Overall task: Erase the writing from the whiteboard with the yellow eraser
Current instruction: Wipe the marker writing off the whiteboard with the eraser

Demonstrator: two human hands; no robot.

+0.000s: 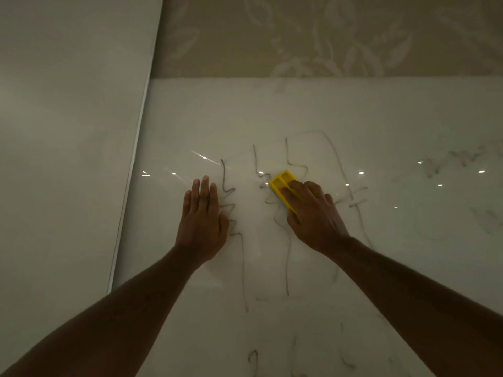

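The right hand (313, 213) presses a yellow eraser (283, 186) against the whiteboard (353, 118), fingers laid over its back and thumb along its lower edge, so only the upper left end of the eraser shows. The left hand (202, 221) lies flat and spread on the board, holding nothing, fingers pointing up, well apart from the right hand. The eraser sits among dark squiggly lines (287, 240), touching one just to its left. Another wavy line (227, 191) runs beside the left hand's thumb side. Fainter smudged marks (449, 161) lie farther right. Small light reflections dot the glossy board. A metal edge strip (130, 180) borders the board on the left, and patterned wallpaper (326, 36) shows above it.
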